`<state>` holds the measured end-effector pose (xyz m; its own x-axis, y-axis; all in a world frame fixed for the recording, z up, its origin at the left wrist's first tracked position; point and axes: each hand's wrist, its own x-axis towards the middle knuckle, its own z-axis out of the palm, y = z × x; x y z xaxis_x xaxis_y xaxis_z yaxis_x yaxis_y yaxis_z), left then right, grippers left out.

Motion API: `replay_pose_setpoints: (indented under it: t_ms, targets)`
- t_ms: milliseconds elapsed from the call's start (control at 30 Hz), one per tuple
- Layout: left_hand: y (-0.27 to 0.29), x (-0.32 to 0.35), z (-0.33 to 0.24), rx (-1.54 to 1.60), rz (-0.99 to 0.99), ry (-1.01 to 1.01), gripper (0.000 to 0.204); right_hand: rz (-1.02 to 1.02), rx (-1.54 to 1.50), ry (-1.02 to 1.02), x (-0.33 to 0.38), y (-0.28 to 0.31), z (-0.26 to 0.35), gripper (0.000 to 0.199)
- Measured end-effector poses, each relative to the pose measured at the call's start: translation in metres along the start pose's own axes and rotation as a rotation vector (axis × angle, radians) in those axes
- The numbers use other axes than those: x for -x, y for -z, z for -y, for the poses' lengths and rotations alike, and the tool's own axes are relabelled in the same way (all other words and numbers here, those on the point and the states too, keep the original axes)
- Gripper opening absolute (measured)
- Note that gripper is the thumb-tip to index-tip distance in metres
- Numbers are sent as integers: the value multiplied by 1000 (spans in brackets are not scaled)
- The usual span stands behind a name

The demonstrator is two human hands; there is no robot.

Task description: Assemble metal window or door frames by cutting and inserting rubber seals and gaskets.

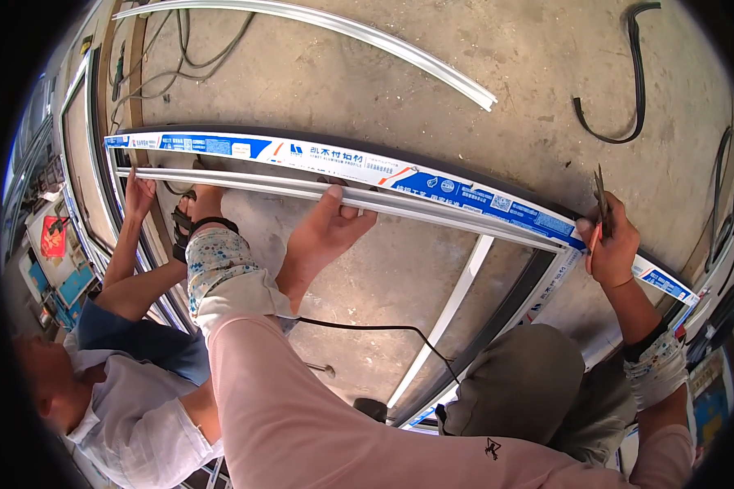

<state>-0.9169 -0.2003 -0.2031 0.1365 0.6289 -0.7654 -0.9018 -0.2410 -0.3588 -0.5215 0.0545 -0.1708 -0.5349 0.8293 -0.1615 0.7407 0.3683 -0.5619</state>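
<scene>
A long silver aluminium strip runs along the inner side of a large window or door frame covered in blue-and-white film. My left hand, with a black band at the wrist, is at the strip's left part. Its fingers go behind the strip and are mostly hidden. My right hand is closed around scissors, blades pointing up and red on the handle, beside the frame's right part. A co-worker's hand pinches the strip near its middle, and the co-worker's other hand touches its left end.
The co-worker crouches close at my left. Another silver strip and a black rubber strip lie on the concrete floor beyond the frame. Cables coil at the far left. A black cord crosses inside the frame.
</scene>
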Motion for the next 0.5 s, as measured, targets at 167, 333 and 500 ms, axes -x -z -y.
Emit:
replay_pose_setpoints:
  t_ms: [167,333,500]
  targets:
    - [-27,-8,38,397,-118,123,48,-16,69,-8,3,2,-8,48]
    - [-21,19,37,335,-62,66,55,-19,39,84,-2,5,5,43]
    - [-8,-4,3,-363,135,127,42,-106,74,57,2,17,-2,40]
